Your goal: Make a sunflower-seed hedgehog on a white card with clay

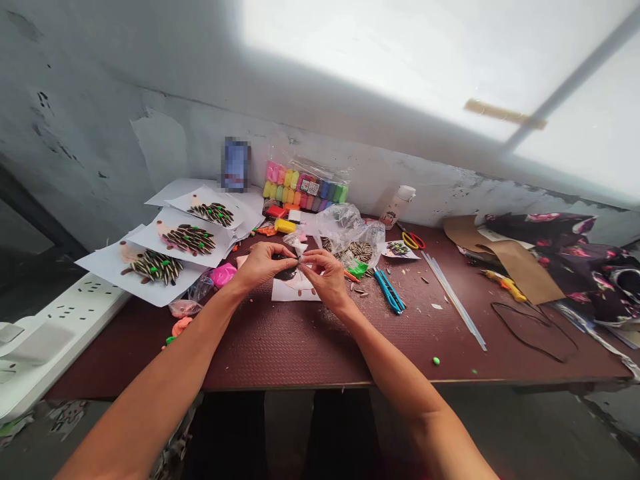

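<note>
Left hand [261, 264] pinches small dark lump [286, 273]; right hand [327, 276] meets it, grip unclear. Beneath: white paper sheet with pinkish shape [283, 292], mid-worktop [250, 360], visible part seedless, likely unfinished. Three seed-covered paper pictures [187, 240], seemingly done, toward back left corner.

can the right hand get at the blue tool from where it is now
Probably yes: the blue tool lies uncovered on the table to the right of the right hand, with only small bits between. That hand looks busy pinching beside the left hand, though, so it may need freeing first.
</note>
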Demonstrator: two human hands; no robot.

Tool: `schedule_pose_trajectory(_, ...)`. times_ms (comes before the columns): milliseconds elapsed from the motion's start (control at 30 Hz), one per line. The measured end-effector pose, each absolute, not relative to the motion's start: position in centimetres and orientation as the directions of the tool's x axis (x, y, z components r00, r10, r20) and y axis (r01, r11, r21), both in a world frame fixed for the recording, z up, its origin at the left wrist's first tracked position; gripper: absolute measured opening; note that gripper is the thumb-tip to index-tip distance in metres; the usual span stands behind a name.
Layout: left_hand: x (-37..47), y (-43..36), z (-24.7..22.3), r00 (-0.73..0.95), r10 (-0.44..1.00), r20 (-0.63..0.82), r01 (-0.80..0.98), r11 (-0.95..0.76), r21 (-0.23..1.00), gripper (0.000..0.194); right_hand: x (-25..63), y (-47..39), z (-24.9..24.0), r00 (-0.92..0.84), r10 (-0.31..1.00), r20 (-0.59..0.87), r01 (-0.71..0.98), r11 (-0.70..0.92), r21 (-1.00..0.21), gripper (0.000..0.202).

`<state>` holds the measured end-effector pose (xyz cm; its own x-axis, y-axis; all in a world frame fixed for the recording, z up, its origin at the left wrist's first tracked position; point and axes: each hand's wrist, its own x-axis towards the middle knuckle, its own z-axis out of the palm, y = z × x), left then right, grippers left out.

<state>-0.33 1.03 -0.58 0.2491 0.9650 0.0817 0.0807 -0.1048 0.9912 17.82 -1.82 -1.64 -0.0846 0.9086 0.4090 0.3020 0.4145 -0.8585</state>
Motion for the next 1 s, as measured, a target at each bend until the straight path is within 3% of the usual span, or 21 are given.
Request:
schedule_pose_trajectory(333, -0.5, 0.8, -0.4, 0.225, 0.964, 0.14, 0.097, -0.165, 0.981, 0.032, 17.6, -2.1, -1.4, -0.119, 0.881, 0.459, 0.364, 0.468, -0.805, 0.007)
schedule_pose_trajectory(567, -0.4, 0.7, -0.4, 0.225, 0.969, 0.1, 0.131, -0.132, 0.983, 0.033, 17.2, -2.5, -1.5, -0.124, 0.889, 0.44, 0.392, 0.452, -0.802, 0.007)
schedule_pose_trajectory(667, -0.4, 0.8, -0.5, 0.21, 0.974, 0.083, 0.115, -0.109, 0.987, 0.032, 17.3, -2.3, -1.4, -0.049, 0.909, 0.414, 0.344, 0.404, -0.848, 0.006)
schedule_pose_trajectory(767, -0.6, 0.8, -0.3, 0.169, 0.983, 0.066, 0.093, -0.082, 0.992, 0.034, 17.7, -1.7, -1.2, 0.041, 0.934, 0.355, 0.229, 0.337, -0.913, 0.017)
schedule_pose_trajectory(867, -0.8, 0.9, 0.1, 0.123, 0.991, 0.052, 0.051, -0.058, 0.997, 0.04, 18.3, -1.1, -0.9, 0.021, 0.945, 0.327, 0.13, 0.322, -0.938, 0.024)
schedule_pose_trajectory(1000, -1.3, 1.0, 0.6, 0.058, 0.998, 0.006, -0.061, -0.003, 0.998, 0.046, 18.6, -1.0, -0.7, -0.024, 0.949, 0.315, 0.124, 0.316, -0.941, 0.014)
